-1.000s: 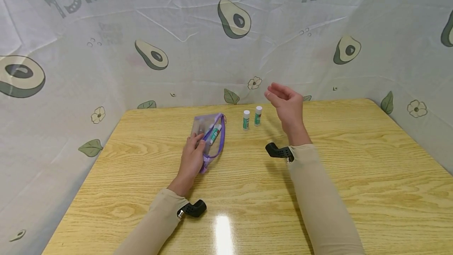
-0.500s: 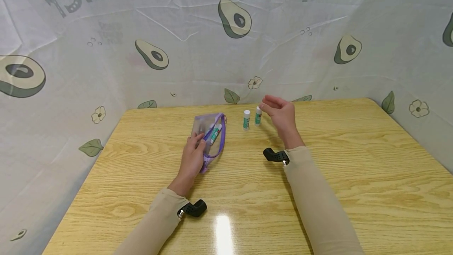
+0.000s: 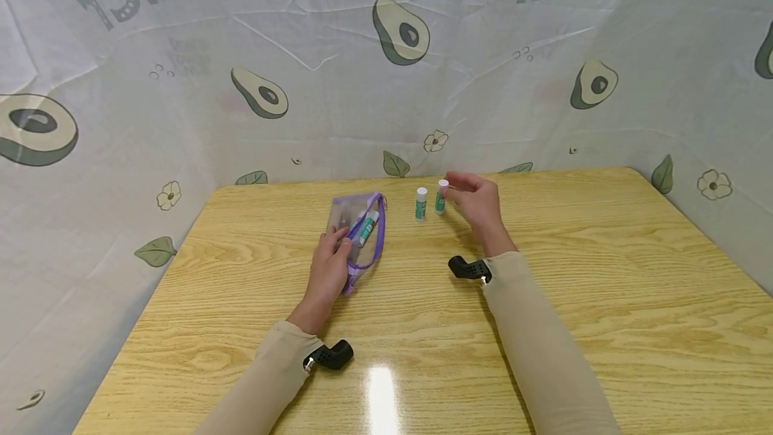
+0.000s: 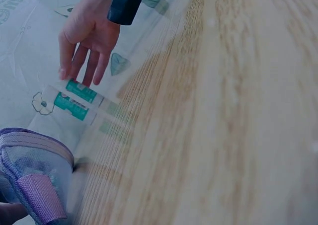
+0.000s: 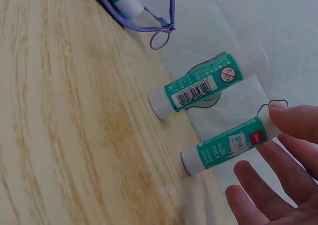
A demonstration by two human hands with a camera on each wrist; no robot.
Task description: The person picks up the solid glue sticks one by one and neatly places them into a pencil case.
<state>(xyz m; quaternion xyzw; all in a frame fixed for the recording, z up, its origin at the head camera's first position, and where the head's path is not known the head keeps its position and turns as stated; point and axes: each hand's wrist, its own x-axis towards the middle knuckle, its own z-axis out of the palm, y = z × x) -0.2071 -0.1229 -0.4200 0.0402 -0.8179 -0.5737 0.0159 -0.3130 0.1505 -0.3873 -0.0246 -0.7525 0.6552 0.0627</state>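
Tabletop (image 3: 580, 301): 2 upr. glue sticks (image 3: 421, 207), ≥1 stick (image 3: 366, 231) in 1 pouch (image 3: 380, 237). R grip (image 3: 478, 203) pinches 1 upr. cap (image 3: 443, 183); L grip (image 3: 329, 266) on pouch, hold unclr.

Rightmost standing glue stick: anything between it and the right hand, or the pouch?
Nothing visible separates the right hand from the rightmost glue stick. Toward the pouch, though, the other standing glue stick is on the direct line across the table; lifting over it would probably clear.

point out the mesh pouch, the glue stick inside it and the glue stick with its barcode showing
Mesh pouch (image 3: 380, 236): head view, on its purple edge.
Glue stick inside the pouch (image 3: 368, 229): head view, on its green label.
Glue stick with the barcode (image 5: 197, 90): right wrist view, on the barcode itself.
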